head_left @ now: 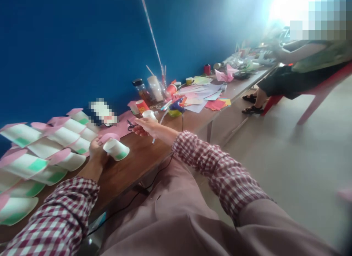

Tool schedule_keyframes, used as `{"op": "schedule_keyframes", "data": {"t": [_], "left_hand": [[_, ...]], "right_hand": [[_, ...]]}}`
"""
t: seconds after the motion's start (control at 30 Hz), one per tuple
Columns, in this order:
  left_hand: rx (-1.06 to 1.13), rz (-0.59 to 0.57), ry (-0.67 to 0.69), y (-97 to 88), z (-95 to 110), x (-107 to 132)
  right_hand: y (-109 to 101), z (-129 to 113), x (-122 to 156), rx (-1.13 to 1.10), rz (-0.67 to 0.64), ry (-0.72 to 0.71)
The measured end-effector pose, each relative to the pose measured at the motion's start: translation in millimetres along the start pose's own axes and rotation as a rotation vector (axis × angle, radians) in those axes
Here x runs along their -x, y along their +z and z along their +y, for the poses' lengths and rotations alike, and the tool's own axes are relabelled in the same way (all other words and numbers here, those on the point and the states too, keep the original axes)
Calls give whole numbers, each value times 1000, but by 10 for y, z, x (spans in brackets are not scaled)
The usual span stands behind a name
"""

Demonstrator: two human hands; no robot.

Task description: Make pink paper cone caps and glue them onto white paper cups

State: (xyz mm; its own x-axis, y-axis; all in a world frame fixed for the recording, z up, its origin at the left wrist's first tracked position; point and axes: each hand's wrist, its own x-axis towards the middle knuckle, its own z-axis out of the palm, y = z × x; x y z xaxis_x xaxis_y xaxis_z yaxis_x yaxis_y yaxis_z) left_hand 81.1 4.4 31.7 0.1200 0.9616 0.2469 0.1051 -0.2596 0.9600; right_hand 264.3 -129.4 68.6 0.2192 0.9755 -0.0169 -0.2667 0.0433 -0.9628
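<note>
My left hand [96, 150] is closed around a white paper cup with a green band [117, 149], lying on its side with a pink paper disc on its bottom end. My right hand [145, 127] reaches further along the brown table [132, 164] and is closed on small dark-handled scissors [131, 125]. Just beyond that hand stands a white cup [150, 114]. Both arms wear red-and-white checked sleeves.
Several finished white-and-green cups with pink discs [41, 153] are stacked at the left against the blue wall. Jars, cups, a glue gun [176, 106] with a black cord and coloured paper [209, 98] litter the table further on. Another person sits on a red chair [316, 91] at the far end.
</note>
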Motion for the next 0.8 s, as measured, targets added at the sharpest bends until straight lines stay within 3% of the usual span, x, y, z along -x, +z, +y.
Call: {"op": "schedule_keyframes", "data": {"t": [0.2, 0.43, 0.63, 0.8], "left_hand": [[160, 25, -132, -50, 67, 1], [414, 51, -222, -127, -71, 161], [578, 6, -280, -232, -126, 87], [636, -17, -298, -292, -169, 113]], "right_hand": [[341, 114, -188, 145, 172, -62], [649, 387, -342, 317, 319, -236], [699, 664, -406, 389, 298, -322], [651, 759, -481, 480, 290, -323]]}}
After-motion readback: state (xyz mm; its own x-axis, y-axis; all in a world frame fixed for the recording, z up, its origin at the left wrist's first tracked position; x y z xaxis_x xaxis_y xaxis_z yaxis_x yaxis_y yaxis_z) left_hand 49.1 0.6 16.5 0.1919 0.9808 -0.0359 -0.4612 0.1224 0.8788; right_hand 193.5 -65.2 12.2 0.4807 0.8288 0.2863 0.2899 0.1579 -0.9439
